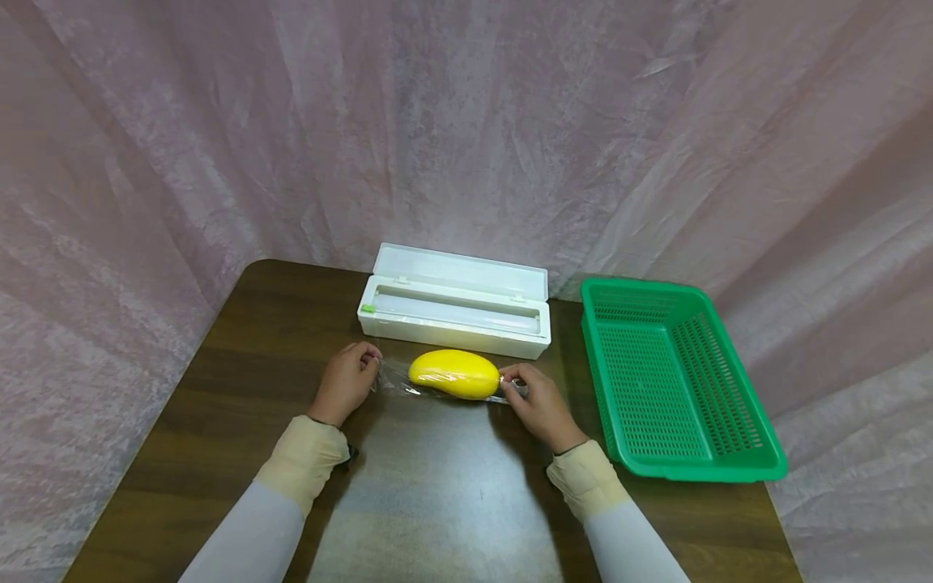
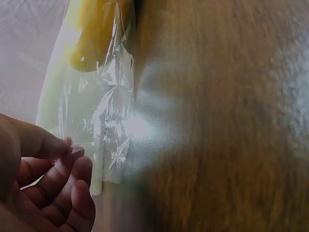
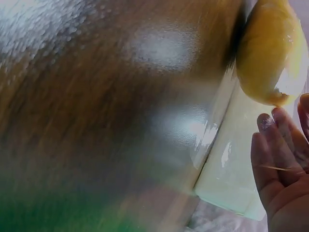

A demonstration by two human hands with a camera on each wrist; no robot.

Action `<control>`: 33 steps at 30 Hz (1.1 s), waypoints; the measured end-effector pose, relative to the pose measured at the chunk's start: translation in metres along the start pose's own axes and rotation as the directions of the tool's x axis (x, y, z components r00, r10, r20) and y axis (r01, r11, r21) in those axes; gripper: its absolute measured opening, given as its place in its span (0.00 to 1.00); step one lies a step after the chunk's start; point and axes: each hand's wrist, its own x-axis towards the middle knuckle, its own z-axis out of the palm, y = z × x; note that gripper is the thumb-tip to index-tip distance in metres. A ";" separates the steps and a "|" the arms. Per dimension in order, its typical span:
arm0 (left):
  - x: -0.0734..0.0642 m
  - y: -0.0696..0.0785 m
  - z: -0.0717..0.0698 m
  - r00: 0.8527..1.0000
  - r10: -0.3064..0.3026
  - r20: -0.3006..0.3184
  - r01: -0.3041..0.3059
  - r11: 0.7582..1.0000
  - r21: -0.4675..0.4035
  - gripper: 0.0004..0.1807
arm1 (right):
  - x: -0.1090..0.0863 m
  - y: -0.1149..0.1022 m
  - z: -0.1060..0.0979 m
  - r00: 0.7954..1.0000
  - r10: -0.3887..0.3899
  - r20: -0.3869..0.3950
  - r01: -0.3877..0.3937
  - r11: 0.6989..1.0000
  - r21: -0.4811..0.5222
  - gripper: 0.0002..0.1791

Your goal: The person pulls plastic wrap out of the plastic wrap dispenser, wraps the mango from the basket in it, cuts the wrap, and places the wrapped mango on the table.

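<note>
Head view shows the mango [image 1: 454, 374] lying lengthwise on the table [image 1: 182, 453], clear film [image 1: 396, 375] glossy around it and trailing from its 9 o'clock end. Left hand [image 1: 345, 382] sits at the mango's 9 o'clock, apart from it, with a stretch of film between; thumb and forefinger pinch the film's edge while the other fingers curl loosely. In the left wrist view the mango lies at 12 to 1 o'clock from that hand, under the wrinkled film.

Right hand [image 1: 538, 403] is just beside the mango's other end, at its 4 o'clock; thumb and forefinger come together on film at the tip. From this hand the mango lies at 10 o'clock. Its other fingers look fairly straight in the right wrist view.

At the mango's 12 o'clock stands the white box [image 1: 452, 336], lid [image 1: 459, 265] up and a film roll [image 1: 459, 312] inside. Green basket [image 1: 649, 397] stands at 3 o'clock, beyond the right hand. Pink curtain [image 1: 452, 121] hangs behind.
</note>
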 end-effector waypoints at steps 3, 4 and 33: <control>0.000 0.000 0.001 1.000 -0.016 0.003 0.016 1.000 0.003 0.10 | 0.001 0.000 0.000 1.000 0.016 0.009 -0.016 1.000 0.013 0.04; 0.000 0.001 0.001 1.000 -0.021 0.003 0.021 1.000 0.005 0.10 | 0.001 0.000 0.000 1.000 0.017 0.011 -0.018 1.000 0.019 0.04; 0.001 0.006 0.007 0.973 -0.216 0.083 0.228 0.958 -0.172 0.11 | 0.006 0.006 0.010 0.997 0.072 0.026 -0.074 0.989 0.126 0.03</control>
